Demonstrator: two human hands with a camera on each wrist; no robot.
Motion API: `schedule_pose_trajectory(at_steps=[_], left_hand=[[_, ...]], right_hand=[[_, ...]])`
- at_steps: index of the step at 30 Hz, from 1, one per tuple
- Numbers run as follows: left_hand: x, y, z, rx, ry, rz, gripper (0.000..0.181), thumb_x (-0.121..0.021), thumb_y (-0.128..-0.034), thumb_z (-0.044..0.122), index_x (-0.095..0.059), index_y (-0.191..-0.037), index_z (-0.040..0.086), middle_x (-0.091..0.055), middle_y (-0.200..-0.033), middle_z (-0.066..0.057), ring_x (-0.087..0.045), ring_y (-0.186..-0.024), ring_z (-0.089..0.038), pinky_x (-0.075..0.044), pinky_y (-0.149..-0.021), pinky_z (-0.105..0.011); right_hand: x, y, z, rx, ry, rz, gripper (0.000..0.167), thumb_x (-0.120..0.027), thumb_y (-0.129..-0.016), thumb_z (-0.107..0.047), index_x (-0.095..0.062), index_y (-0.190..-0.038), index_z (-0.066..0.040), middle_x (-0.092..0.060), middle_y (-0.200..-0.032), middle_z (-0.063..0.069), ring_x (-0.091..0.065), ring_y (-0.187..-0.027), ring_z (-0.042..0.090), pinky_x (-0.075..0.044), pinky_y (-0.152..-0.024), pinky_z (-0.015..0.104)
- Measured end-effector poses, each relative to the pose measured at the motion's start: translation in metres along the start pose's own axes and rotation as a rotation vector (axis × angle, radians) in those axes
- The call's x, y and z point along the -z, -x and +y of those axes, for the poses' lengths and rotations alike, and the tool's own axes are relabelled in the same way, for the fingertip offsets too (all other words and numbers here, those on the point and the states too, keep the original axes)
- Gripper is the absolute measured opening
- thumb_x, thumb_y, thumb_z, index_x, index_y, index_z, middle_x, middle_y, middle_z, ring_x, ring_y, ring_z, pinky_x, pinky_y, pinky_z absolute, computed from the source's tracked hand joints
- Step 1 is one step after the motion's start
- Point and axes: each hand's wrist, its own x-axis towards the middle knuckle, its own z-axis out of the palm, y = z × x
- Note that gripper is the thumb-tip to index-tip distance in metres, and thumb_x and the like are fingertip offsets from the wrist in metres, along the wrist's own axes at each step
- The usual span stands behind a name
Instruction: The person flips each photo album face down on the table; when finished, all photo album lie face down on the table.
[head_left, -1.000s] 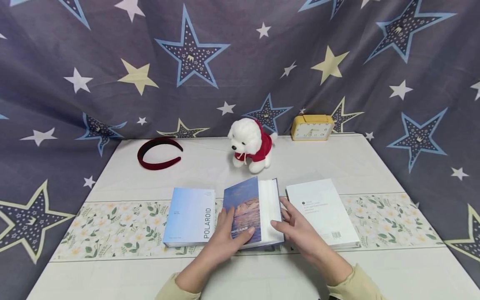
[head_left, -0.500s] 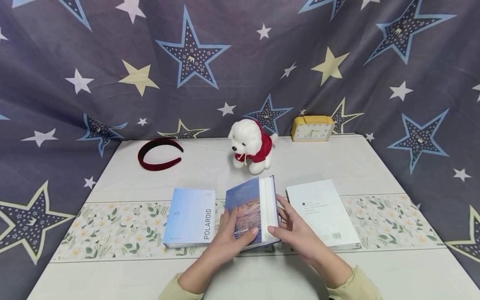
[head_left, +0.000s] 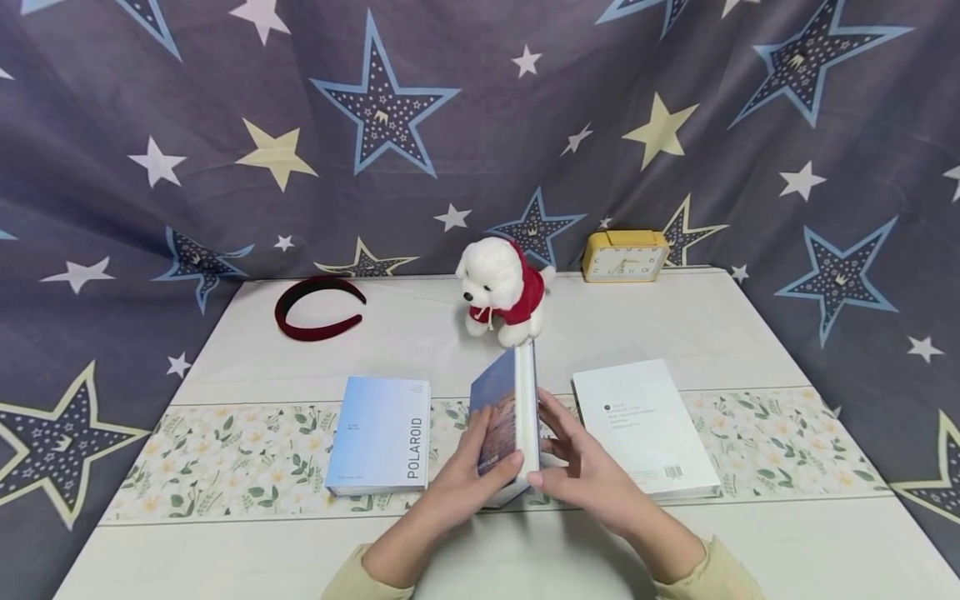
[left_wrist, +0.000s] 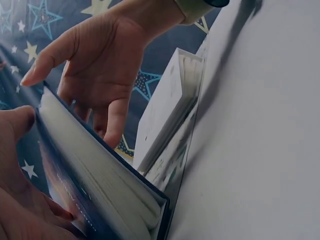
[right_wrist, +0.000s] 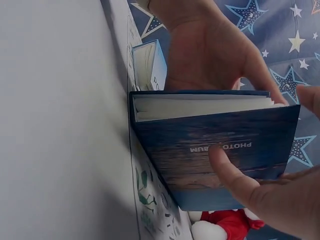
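Observation:
A blue photo album (head_left: 498,388) with a seascape cover is tilted up near the middle of the table, white pages facing up in the head view. My left hand (head_left: 467,487) holds its left cover, thumb near the open page edge. On the other cover are the fingers of my right hand (head_left: 588,479), with the thumb at the page edge. In the right wrist view a finger of my right hand (right_wrist: 265,195) touches the printed title. The left wrist view shows page ends between the covers. How the album's lower edge meets the table is hidden.
A blue POLAROID album (head_left: 381,433) lies left, and a white album (head_left: 645,429) lies right. Behind stand a white plush dog (head_left: 495,283) in red and a yellow clock (head_left: 625,256). A dark red headband (head_left: 315,332) lies at back left. A starry cloth (head_left: 420,217) hangs behind.
The photo album has tilted from leaning back to nearly upright, its cover turning away leftward. Both hands moved with it, and the right hand shifted left. The other things stayed put.

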Motion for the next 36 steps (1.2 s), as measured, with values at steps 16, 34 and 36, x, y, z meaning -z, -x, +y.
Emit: schedule_pose_trajectory(at_steps=[16,34,36], left_hand=[[0.0,-0.001,0.008,-0.076,0.259,-0.102,0.084,-0.052,-0.0978,0.043,-0.002,-0.158,0.011,-0.002,-0.162,-0.018,-0.006,-0.147,-0.037,-0.008,-0.114,-0.056],[0.009,0.002,0.007,-0.137,0.51,-0.095,0.093,-0.056,-0.0908,0.015,0.008,-0.157,0.03,0.005,-0.163,-0.01,-0.028,-0.14,-0.041,-0.042,-0.102,-0.044],[0.01,0.003,0.007,-0.133,0.536,-0.087,0.095,-0.055,-0.0894,0.01,0.008,-0.157,0.028,-0.002,-0.163,-0.013,-0.034,-0.137,-0.042,-0.045,-0.1,-0.044]], right_hand=[[-0.008,-0.004,0.0,0.219,0.316,-0.019,0.085,-0.074,-0.086,-0.006,-0.026,-0.156,-0.015,-0.024,-0.159,0.011,-0.038,-0.135,0.036,-0.047,-0.097,0.05],[-0.005,-0.002,0.013,0.029,0.565,0.033,0.089,-0.081,-0.08,-0.033,-0.033,-0.154,-0.018,-0.019,-0.157,0.027,-0.021,-0.141,0.047,-0.038,-0.1,0.061],[-0.003,-0.002,0.015,-0.009,0.562,0.043,0.096,-0.082,-0.079,-0.033,-0.026,-0.155,-0.013,-0.015,-0.157,0.029,-0.019,-0.141,0.048,-0.031,-0.104,0.064]])
